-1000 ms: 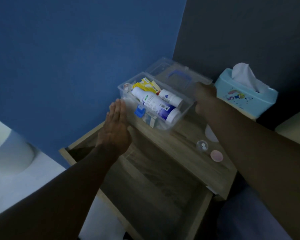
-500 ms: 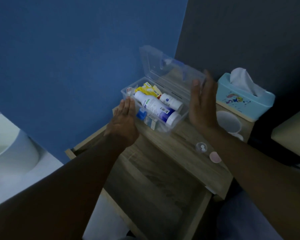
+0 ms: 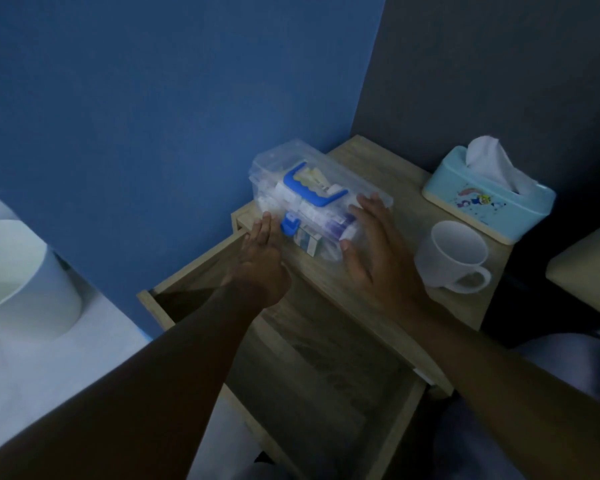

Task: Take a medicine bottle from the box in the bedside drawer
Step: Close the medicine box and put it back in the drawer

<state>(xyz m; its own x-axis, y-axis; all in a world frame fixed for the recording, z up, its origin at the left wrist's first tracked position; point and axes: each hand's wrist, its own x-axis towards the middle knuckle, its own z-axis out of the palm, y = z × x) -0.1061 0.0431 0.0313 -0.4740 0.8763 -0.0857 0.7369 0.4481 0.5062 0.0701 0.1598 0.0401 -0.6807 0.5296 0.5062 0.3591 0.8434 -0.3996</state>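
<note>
A clear plastic box with a blue handle on its lid stands on the wooden bedside table, lid down. Through its wall I see a white medicine bottle with a purple label, lying flat among small packets. My left hand lies flat against the box's front left, fingertips beside the blue latch. My right hand is spread over the box's right end, thumb on the front wall, fingers on the lid. Below, the drawer stands pulled out with nothing visible inside.
A white mug stands on the table just right of my right hand. Behind it is a light blue tissue box. A white round bin sits on the floor at the left. Blue and grey walls meet behind the table.
The box's lid, open a second ago and half raised half a second ago, is now down. My right hand came from the lid to the box's right end. The view shifted.
</note>
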